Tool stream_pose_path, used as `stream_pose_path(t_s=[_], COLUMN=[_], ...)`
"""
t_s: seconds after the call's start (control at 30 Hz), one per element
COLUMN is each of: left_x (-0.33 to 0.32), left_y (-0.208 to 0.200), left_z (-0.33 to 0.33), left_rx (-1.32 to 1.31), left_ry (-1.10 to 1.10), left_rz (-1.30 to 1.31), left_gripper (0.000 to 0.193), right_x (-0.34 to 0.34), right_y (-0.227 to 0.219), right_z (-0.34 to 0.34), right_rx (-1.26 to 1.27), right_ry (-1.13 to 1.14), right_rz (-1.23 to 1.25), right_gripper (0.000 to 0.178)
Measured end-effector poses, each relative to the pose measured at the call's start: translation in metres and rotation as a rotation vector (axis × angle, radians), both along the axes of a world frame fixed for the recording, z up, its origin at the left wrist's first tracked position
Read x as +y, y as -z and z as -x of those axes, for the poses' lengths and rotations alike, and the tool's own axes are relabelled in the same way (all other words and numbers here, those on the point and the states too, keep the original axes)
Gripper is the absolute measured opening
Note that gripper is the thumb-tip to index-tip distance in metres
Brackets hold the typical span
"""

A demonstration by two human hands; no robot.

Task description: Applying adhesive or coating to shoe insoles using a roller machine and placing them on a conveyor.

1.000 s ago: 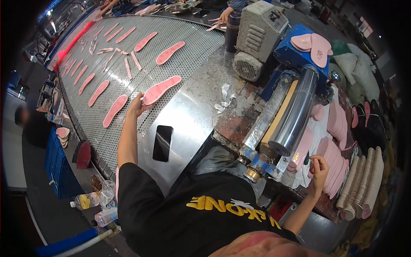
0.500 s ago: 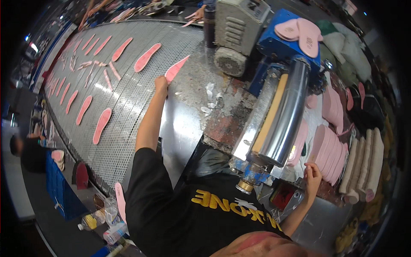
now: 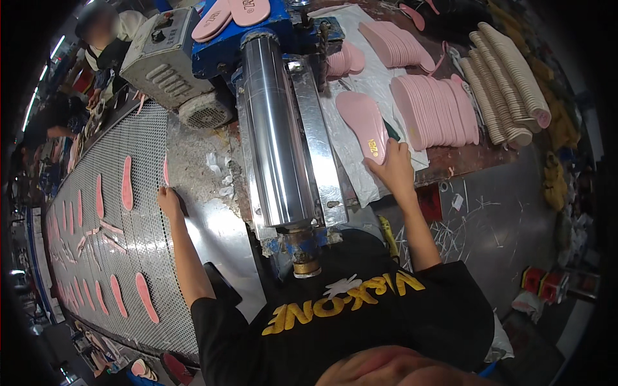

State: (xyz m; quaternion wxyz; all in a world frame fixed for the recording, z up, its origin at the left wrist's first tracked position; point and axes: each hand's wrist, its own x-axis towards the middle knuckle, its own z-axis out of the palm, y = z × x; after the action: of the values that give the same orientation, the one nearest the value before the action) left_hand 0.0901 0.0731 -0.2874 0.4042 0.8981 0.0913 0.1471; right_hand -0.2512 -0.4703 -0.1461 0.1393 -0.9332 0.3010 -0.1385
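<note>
My right hand [image 3: 396, 170] is closed on the heel end of a glossy pink insole [image 3: 360, 119] with gold print, beside the roller machine. Its wide end rests over white sheeting. On the other side, my left hand [image 3: 169, 202] has its fingers closed at the near end of another pink insole [image 3: 165, 171], at the edge of the mesh conveyor [image 3: 145, 238]. Only a narrow strip of that insole shows. Between my hands stands the machine's shiny metal roller [image 3: 273, 141]. More pink insoles [image 3: 127, 183] lie in rows on the mesh, with thin pink strips among them.
Stacked pink insoles [image 3: 431, 112] and beige ones [image 3: 505, 83] stand on the right-hand table. Loose insoles [image 3: 232, 16] lie on the blue machine housing. A grey motor box [image 3: 161, 48] stands beyond the conveyor's edge. A person [image 3: 106, 38] is at the far left.
My view has swung to the right. My right hand has gone from beside the stacks to gripping a pink insole. My left hand stays at the conveyor's edge with its insole.
</note>
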Motion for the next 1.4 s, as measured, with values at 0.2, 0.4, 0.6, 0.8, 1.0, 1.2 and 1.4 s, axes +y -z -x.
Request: stream_pose_path(t_s=[0.2, 0.4, 0.6, 0.8, 1.0, 1.2, 1.4], left_x=[-0.005, -0.011, -0.077, -0.186, -0.232, -0.233, -0.208], left_y=[0.000, -0.016, -0.111, -0.261, -0.323, -0.330, -0.321], left_z=[0.012, 0.017, 0.054, 0.122, 0.146, 0.135, 0.087], left_rx=[-0.029, -0.033, -0.050, 0.010, 0.009, -0.185, -0.288], left_ry=[0.003, -0.041, 0.282, 0.914, 1.341, 1.339, 1.392], left_rz=[-0.038, 0.264, 0.253, 0.363, 0.261, -0.196, -0.438], left_gripper=[0.036, 0.033, 0.038, 0.038, 0.058, 0.067, 0.073], right_x=[-0.003, -0.032, -0.090, -0.087, -0.021, 0.050, 0.081], right_y=[0.017, 0.029, -0.047, -0.117, -0.124, -0.133, -0.144], right_z=[0.000, 0.006, 0.028, -0.018, -0.078, -0.049, -0.051], right_rx=[-0.139, -0.476, -1.047, -1.022, -0.892, -0.724, -0.453], right_ry=[-0.006, -0.069, 0.179, -0.099, -0.257, -0.356, -0.683], right_rz=[0.114, -0.351, -0.748, -1.068, -1.069, -1.123, -1.227], right_gripper=[0.048, 0.027, 0.021, 0.025, 0.026, 0.024, 0.024])
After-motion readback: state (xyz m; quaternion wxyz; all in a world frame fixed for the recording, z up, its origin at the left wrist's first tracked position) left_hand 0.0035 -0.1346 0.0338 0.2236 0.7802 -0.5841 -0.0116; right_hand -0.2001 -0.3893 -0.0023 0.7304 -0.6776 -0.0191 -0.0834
